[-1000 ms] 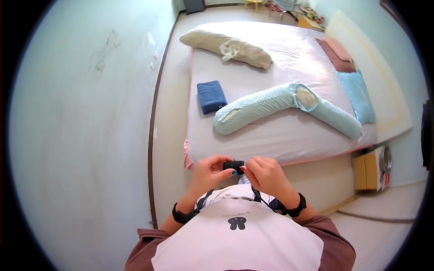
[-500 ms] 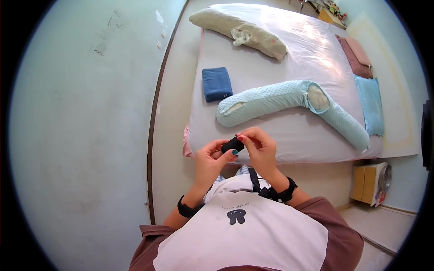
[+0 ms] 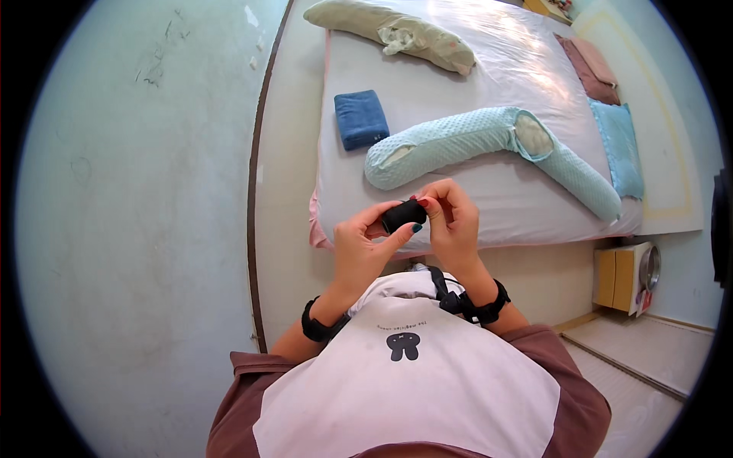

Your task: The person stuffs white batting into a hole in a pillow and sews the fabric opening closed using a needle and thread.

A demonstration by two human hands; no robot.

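A spool of black thread, a dark cylinder lying roughly sideways, is between my hands above the near edge of the bed. My left hand is closed around it, the thumb along its near side and the fingers behind. At its right end, my right hand pinches with thumb and forefinger; whether a loose thread end is between these fingertips is too small to see. Beyond my hands lies a long, bent light-blue dotted pillow with an opening in its cover that shows white filling.
The bed has a pale sheet. On it are a folded blue towel, a long beige pillow, a brown pillow and a blue pillow. A wooden cabinet stands to the right; a wall is at left.
The spool and both hands have risen slightly in view and shifted a little right. More of the spool's side shows now. The bed and its pillows sit higher in view.
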